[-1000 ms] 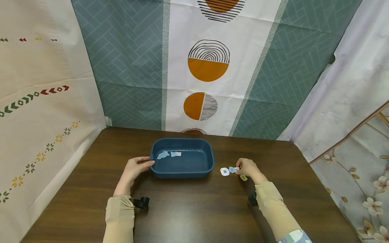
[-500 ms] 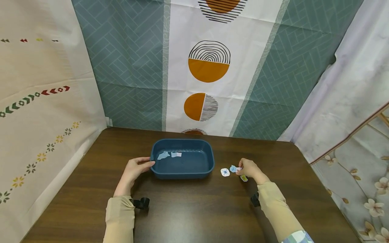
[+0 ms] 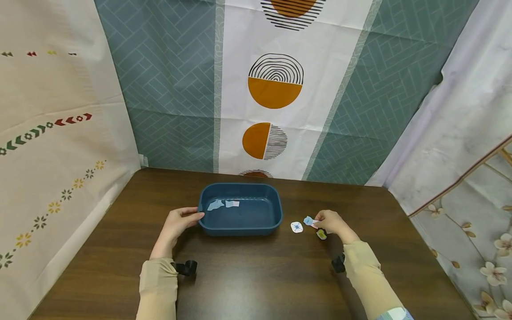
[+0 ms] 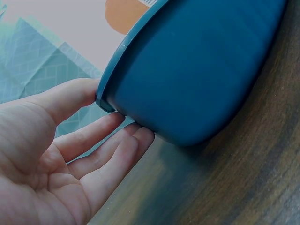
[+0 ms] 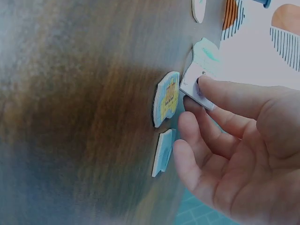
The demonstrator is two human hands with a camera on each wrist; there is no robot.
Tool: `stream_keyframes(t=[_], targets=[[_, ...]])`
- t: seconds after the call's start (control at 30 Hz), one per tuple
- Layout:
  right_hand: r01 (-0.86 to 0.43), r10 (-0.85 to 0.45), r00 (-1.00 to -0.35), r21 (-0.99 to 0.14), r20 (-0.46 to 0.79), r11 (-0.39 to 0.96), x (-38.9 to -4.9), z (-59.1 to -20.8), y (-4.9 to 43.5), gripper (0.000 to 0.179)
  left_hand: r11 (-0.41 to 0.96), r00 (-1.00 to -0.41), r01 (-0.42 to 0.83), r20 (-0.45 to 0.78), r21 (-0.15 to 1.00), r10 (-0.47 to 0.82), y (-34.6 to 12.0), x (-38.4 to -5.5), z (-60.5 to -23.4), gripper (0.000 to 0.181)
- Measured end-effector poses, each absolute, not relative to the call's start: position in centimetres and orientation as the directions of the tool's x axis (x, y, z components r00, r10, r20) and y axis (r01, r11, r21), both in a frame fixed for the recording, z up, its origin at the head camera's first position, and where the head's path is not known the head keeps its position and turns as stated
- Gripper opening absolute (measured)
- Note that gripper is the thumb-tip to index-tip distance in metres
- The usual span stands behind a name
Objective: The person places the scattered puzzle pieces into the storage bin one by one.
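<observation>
My left hand (image 3: 177,226) pinches the left end of a blue plastic tub (image 3: 240,231); in the left wrist view its thumb is on the rim and its fingers lie underneath. To the right of the tub, my right hand (image 3: 333,223) pinches a small flat light-blue and white cut-out piece (image 5: 202,61) between thumb and forefinger. That piece is tilted, and appears slightly raised off the table. Near this hand lie a white piece with a blue star (image 3: 297,227) and a yellow-green piece (image 3: 322,234). A pale blue piece (image 5: 164,152) shows beside them in the right wrist view.
Inside the tub, toward its left end, lie a light-blue piece (image 3: 215,205) and a blue, white and pink piece (image 3: 232,203). All this is on a dark brown wooden table (image 3: 248,275), with patterned curtains (image 3: 172,89) behind and on both sides.
My right hand has shifted a little to the right, and the pinched piece has turned and moved away from the star piece. More of the yellow-green piece shows. My left hand stays on the rim.
</observation>
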State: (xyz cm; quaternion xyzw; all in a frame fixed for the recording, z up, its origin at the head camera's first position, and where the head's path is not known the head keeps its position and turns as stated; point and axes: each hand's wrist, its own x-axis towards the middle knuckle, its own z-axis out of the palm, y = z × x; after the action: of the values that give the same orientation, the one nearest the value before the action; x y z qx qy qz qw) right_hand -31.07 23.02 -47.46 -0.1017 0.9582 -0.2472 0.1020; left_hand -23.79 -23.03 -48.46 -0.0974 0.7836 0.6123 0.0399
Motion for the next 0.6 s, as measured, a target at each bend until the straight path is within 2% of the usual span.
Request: stream_keyframes(t=[0.6], targets=[[-0.106, -0.228, -0.966, -0.611, -0.125, 0.785, -30.6, -46.3, 23.5, 0.015, 0.228, -0.977, -0.201, -0.179, 0.953, -0.112, -23.1, -23.8, -48.7, 0.057]])
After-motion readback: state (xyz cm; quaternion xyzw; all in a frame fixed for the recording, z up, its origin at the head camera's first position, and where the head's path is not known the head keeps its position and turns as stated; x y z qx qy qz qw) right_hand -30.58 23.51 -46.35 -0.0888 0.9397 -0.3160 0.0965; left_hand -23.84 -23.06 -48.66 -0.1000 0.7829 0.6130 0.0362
